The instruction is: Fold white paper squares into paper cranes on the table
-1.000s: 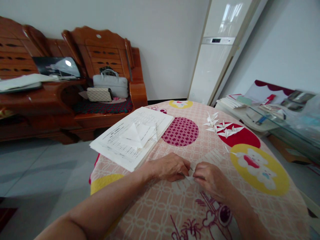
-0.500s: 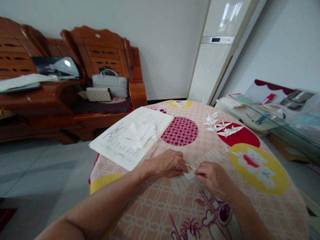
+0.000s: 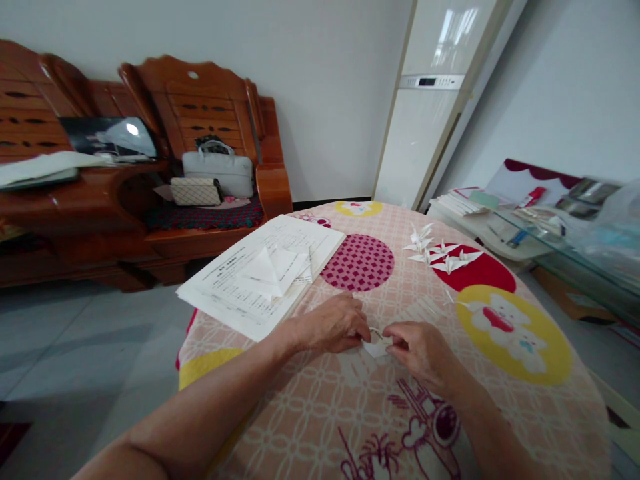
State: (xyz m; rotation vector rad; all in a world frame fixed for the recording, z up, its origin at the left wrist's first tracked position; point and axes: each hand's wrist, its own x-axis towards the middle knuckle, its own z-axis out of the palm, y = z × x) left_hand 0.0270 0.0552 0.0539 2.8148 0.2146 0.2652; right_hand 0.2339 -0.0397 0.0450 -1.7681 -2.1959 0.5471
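Note:
A small folded piece of white paper [image 3: 376,349] lies on the patterned tablecloth [image 3: 310,413] between my two hands. My left hand [image 3: 341,325] grips its left side with bent fingers. From the right, my right hand [image 3: 419,347] pinches its upper right edge, where a flap curls up. The fingertips hide part of the folds. Up and to the left, folded paper pieces [image 3: 273,272] rest on a stack of printed sheets [image 3: 220,287]. Several white paper cranes [image 3: 453,260] stand together at the far right of the table.
Behind the table stand a wooden sofa [image 3: 273,190] with a grey bag [image 3: 225,173] on it and a tall white air conditioner [image 3: 420,127]. A glass shelf [image 3: 565,250] holding papers and plastic bags borders the table on the right.
My right hand has shifted slightly up and left along the paper, and the flap at its top edge is more curled. The left hand keeps its place. The view has turned slightly.

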